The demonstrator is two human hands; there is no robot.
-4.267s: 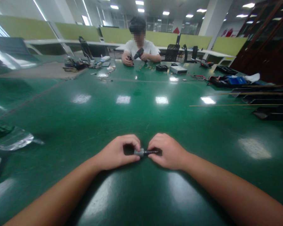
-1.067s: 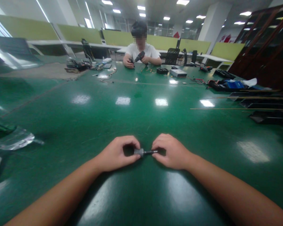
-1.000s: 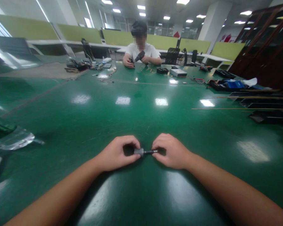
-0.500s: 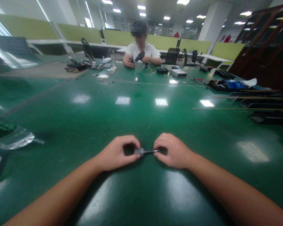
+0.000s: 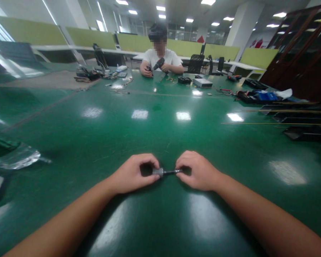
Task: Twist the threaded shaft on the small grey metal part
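In the head view, a small tool-like piece with a grey cylinder (image 5: 157, 172) and a thin dark shaft (image 5: 169, 172) lies level between my hands, low over the green table. My left hand (image 5: 135, 174) pinches the cylinder between thumb and fingers. The thumb and fingertips of my right hand (image 5: 196, 171) are closed around the shaft's shiny far end (image 5: 178, 171). That end is partly hidden by the fingers, so I cannot tell whether it is a separate part.
Across the green table (image 5: 155, 135) a person (image 5: 162, 59) holds a power drill (image 5: 158, 64). Electronics and wires (image 5: 96, 74) lie far left, a white box (image 5: 202, 82) at the back. Black trays (image 5: 305, 134) and thin rods stand right, a clear plastic bag (image 5: 21, 157) left.
My right hand has shifted very slightly to the right along the shaft's end. My left hand keeps its pinch almost in place. The view has moved a little.
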